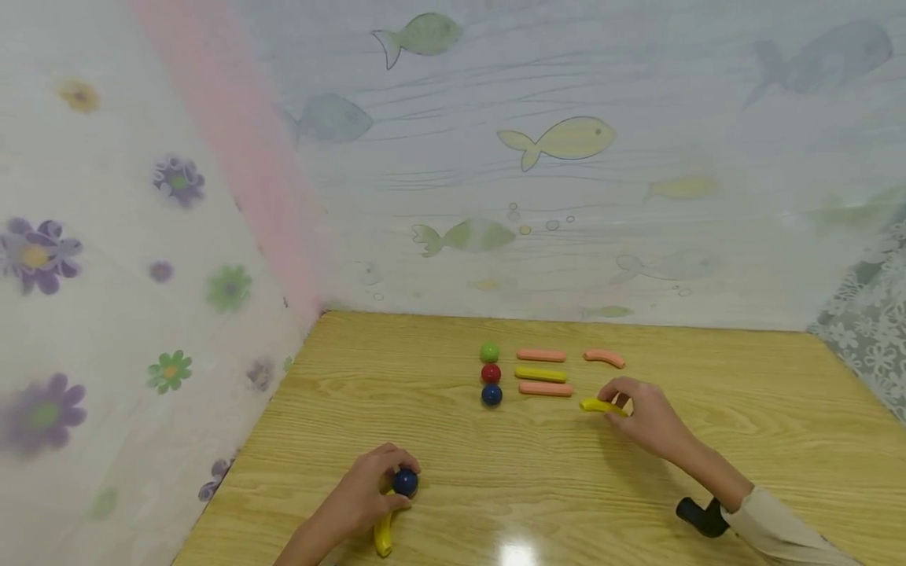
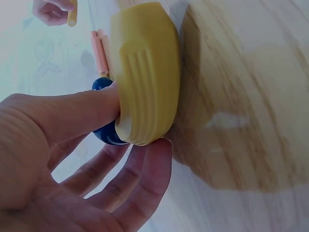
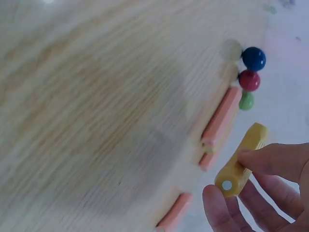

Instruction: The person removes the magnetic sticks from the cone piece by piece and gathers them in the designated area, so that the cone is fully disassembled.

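Note:
My left hand [image 1: 361,491] is low on the near side of the table, holding a dark blue ball [image 1: 406,482] together with a yellow curved stick [image 1: 383,536]. In the left wrist view the yellow curved stick [image 2: 147,72] looms large beside the thumb, and the blue ball [image 2: 107,131] is partly hidden behind it. Farther right, my right hand [image 1: 651,420] pinches another yellow curved stick [image 1: 598,405] between thumb and fingers. The right wrist view shows this yellow curved stick [image 3: 241,162] with a pale round spot on its end.
Green [image 1: 489,352], red [image 1: 491,373] and blue [image 1: 491,395] balls form a column. Beside them lie a yellow straight stick [image 1: 541,375] between two pink straight sticks [image 1: 546,389]. A pink curved stick [image 1: 605,358] lies farther right. Near the right sleeve is a black object [image 1: 702,517].

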### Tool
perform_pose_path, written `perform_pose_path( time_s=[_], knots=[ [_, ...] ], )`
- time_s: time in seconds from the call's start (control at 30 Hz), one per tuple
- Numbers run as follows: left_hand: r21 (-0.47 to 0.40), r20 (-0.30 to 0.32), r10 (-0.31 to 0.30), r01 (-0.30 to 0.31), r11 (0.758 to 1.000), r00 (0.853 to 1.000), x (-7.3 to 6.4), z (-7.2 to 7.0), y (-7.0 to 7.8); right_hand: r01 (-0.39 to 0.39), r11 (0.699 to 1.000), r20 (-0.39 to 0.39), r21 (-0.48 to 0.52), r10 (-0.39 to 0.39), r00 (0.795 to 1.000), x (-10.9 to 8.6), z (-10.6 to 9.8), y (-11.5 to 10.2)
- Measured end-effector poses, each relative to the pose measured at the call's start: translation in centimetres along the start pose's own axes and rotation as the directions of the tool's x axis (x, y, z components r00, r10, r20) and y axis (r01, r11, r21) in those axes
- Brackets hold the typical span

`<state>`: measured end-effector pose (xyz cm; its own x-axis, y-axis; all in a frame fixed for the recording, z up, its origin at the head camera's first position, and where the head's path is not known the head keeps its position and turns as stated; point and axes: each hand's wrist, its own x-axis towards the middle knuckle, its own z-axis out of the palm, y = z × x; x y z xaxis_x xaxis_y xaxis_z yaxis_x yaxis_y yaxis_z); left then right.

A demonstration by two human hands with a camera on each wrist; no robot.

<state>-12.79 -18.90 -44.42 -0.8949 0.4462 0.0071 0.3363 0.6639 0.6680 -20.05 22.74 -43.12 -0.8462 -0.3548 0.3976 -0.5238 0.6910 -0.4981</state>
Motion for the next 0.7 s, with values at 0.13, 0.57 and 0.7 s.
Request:
perform_pose_path(
  time_s=[0.13, 0.57, 0.7],
  knots=[
    [-0.005, 0.002, 0.003, -0.003, 1.0, 1.0, 0.0, 0.0, -0.1, -0.031, 0.999, 0.017, -0.007, 0.031, 0.999, 0.6, -0.2, 1.1],
    [-0.014, 0.001, 0.006, -0.006, 1.0, 1.0, 0.0, 0.0, 0.0, -0.081, 0.996, 0.021, -0.037, 0.082, 0.996, 2.1, 0.2, 3.7],
    [-0.005, -0.001, -0.002, 0.002, 1.0, 1.0, -0.1, 0.0, -0.1, -0.097, 0.995, 0.022, -0.038, 0.097, 0.995, 2.5, 0.6, 4.6]
  ],
)
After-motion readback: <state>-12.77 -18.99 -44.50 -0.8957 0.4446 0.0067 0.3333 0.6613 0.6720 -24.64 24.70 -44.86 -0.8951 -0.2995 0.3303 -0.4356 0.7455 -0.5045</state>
